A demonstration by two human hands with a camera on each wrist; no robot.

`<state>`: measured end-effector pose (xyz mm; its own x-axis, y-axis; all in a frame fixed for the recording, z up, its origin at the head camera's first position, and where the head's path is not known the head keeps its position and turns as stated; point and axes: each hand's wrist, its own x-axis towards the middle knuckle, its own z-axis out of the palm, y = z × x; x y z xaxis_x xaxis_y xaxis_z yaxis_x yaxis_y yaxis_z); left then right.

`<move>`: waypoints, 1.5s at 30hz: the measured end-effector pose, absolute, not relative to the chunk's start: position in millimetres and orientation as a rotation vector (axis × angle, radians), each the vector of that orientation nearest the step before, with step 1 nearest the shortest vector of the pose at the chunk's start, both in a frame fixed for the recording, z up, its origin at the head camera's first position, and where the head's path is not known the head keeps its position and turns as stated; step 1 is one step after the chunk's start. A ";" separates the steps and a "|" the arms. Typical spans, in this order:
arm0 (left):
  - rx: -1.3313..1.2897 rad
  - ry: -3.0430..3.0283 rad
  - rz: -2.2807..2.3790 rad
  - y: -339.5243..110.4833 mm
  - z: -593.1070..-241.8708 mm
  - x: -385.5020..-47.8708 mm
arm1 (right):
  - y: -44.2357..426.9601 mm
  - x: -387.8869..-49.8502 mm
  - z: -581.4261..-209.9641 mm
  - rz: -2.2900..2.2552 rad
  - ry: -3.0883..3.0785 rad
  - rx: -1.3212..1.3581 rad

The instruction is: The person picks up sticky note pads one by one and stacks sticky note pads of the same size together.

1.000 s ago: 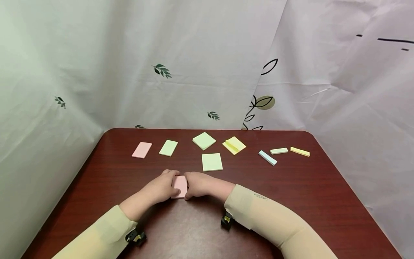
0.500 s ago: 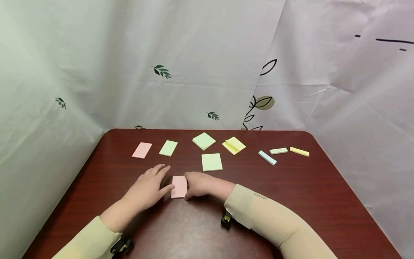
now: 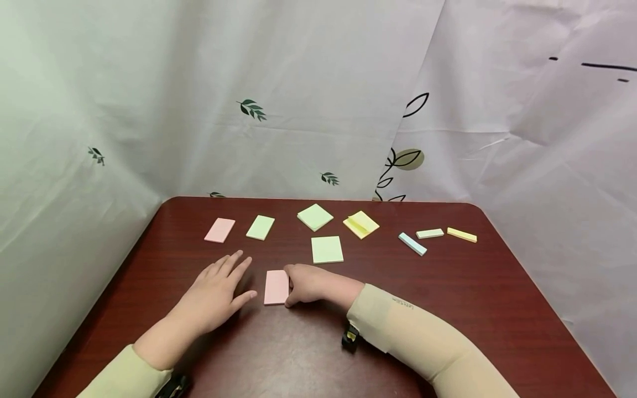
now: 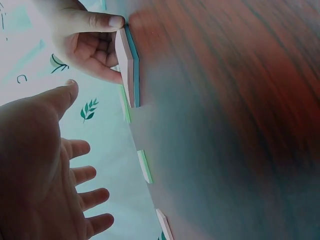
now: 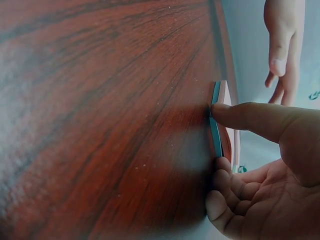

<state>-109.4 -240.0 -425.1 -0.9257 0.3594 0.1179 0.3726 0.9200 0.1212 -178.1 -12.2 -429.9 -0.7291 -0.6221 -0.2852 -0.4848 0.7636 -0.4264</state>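
Pink pad (image 3: pixel 276 287), long axis 12-to-6 o'clock, lies at 9 o'clock from the right hand (image 3: pixel 304 283) (nearer of 2), which pinches it; left hand (image 3: pixel 211 294): spread, holding nothing, pad at 3 o'clock.

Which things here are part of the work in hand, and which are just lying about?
In use, I judge:
pink pad, held at its edge by the right hand
blue layer beneath it
left hand, beside it, not touching

Lying about, it seems:
far pink pad
small green pad
rear green square
front green square
yellow square
blue strip
pale green strip
yellow strip
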 end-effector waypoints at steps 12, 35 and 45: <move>-0.526 -3.026 -0.225 -250.0 -425.4 -132.6 | -10.9 -179.8 -432.3 -0.465 2.547 -0.874; 0.176 -3.141 -0.577 -281.6 -413.9 -225.0 | -10.8 -180.4 -433.8 -0.438 2.559 -0.879; 0.296 -3.209 -0.557 -285.5 -409.2 -242.4 | -9.5 -179.0 -432.3 -0.438 2.556 -0.914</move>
<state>-242.4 -285.5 -409.2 -0.9753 -0.1550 -0.1572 -0.1989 0.9259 0.3212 -179.0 -9.5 -432.3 -0.7119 -0.6551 -0.2530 -0.5335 0.7388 -0.4119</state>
